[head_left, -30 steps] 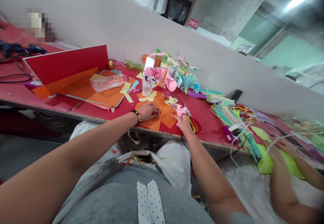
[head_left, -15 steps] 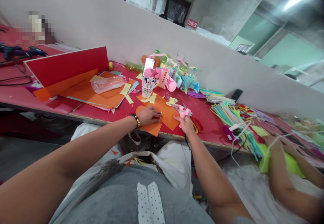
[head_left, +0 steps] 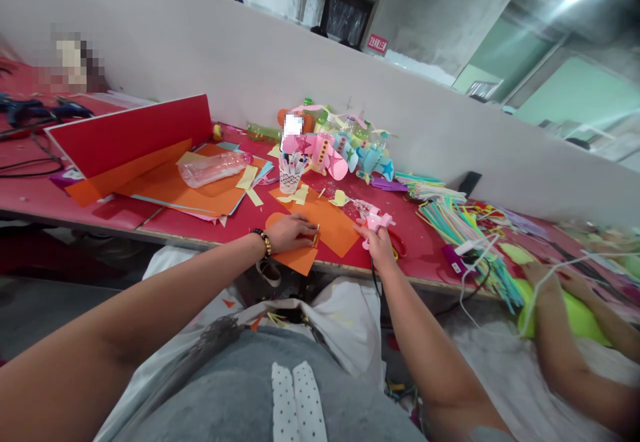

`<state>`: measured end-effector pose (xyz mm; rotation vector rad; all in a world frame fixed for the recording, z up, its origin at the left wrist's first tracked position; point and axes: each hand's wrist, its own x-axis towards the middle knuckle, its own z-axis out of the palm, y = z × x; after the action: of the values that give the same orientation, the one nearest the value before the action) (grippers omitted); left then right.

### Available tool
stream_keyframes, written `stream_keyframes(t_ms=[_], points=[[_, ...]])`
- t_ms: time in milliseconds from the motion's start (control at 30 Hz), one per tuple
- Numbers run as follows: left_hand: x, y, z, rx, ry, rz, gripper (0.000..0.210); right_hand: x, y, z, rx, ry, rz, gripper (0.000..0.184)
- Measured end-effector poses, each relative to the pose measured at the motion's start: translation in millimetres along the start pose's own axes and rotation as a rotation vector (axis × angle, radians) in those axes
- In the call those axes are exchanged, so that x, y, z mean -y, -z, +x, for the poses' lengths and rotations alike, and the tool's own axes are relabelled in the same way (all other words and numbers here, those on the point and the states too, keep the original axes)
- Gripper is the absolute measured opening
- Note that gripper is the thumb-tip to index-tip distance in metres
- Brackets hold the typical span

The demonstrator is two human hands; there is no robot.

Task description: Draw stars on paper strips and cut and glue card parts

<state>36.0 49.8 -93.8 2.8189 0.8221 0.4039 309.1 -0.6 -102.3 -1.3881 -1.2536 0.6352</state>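
Indeed, the right hand (head_left: 382,245) half-covers its gripped pink glue gun (head_left: 376,217) (left hand (head_left: 290,232): hold unclear).

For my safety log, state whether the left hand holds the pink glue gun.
No; the right hand grips the pink glue gun.

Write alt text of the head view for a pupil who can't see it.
A person's right hand grips a pink glue gun while the left hand rests on orange paper on a red table. Beyond are a pen cup and colourful paper planes.
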Motion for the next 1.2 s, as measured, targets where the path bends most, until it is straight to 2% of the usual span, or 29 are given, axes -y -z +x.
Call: stream_keyframes(t_ms=[167, 300, 400, 500, 667, 767, 900, 967, 1033, 1100, 1200], points=[[4, 0.6, 9, 0.019, -0.032, 0.0, 0.038, 14, 13, 7, -0.064, -0.091, 0.056, 0.022], [4, -1.9, 9, 0.01, -0.024, -0.008, 0.04, 20, 43, 25, -0.119, -0.181, -0.013, 0.02], [4, -3.7, 7, 0.001, -0.013, -0.025, 0.041, 14, 67, 36, -0.145, -0.264, -0.107, 0.02], [4, -4.2, 5, -0.006, -0.004, -0.027, 0.041, 4, 82, 40, -0.11, -0.344, -0.193, 0.019], [4, -3.6, 3, -0.024, -0.02, -0.034, 0.04, -3, 95, 43, -0.029, -0.416, -0.406, 0.025], [4, -3.0, 3, -0.029, -0.029, -0.043, 0.04, 4, 105, 50, 0.031, -0.434, -0.607, 0.034], [4, -2.6, 3, -0.023, -0.014, -0.066, 0.039, 26, 112, 62, 0.111, -0.447, -0.874, 0.042], [4, -3.0, 3, -0.027, -0.014, -0.083, 0.038, 41, 101, 67, 0.138, -0.351, -1.108, 0.046], [4, -3.8, 3, -0.044, -0.029, -0.101, 0.037, 55, 75, 74, 0.177, -0.135, -1.238, 0.05], [5, -4.7, 3, -0.067, -0.05, -0.122, 0.036, 65, 35, 83, 0.214, 0.089, -1.077, 0.048], [5, -5.2, 2, -0.092, -0.062, -0.156, 0.034, 68, -39, 105, 0.393, 0.171, -0.692, 0.063]])
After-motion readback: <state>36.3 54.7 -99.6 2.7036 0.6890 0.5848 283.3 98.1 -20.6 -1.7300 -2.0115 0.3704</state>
